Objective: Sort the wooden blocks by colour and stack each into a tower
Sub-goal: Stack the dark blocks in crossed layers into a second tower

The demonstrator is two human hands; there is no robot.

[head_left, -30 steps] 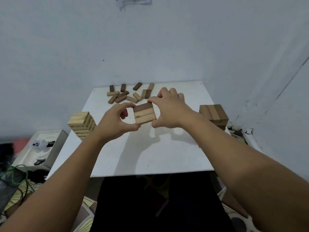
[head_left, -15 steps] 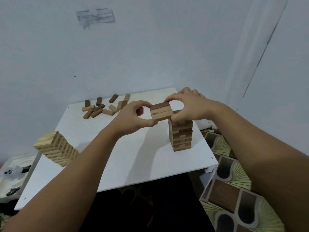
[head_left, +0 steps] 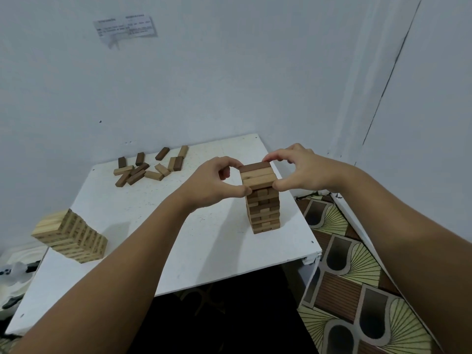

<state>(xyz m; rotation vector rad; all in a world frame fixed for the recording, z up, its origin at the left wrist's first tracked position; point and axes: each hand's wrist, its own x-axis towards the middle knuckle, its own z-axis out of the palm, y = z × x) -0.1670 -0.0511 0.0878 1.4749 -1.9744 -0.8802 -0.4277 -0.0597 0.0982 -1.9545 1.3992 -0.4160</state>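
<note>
A row of three brown blocks [head_left: 258, 175], the far one darkest, lies side by side at the top of the brown tower [head_left: 263, 210] near the table's right edge. My left hand [head_left: 214, 182] pinches the row's left end between thumb and fingers. My right hand [head_left: 296, 169] pinches its right end the same way. A shorter tower of pale blocks [head_left: 70, 236] stands at the table's left edge. Several loose brown and dark blocks [head_left: 148, 166] lie scattered at the back of the table.
The white table [head_left: 158, 226] sits in a corner against a grey wall with a paper note [head_left: 126, 28] taped high up. A patterned floor mat [head_left: 357, 277] lies to the right below the table. White objects [head_left: 15, 274] sit low at the left.
Both hands carried the row of three blocks from the table's middle to the right and lowered it onto the brown tower. The view swung right with them.
</note>
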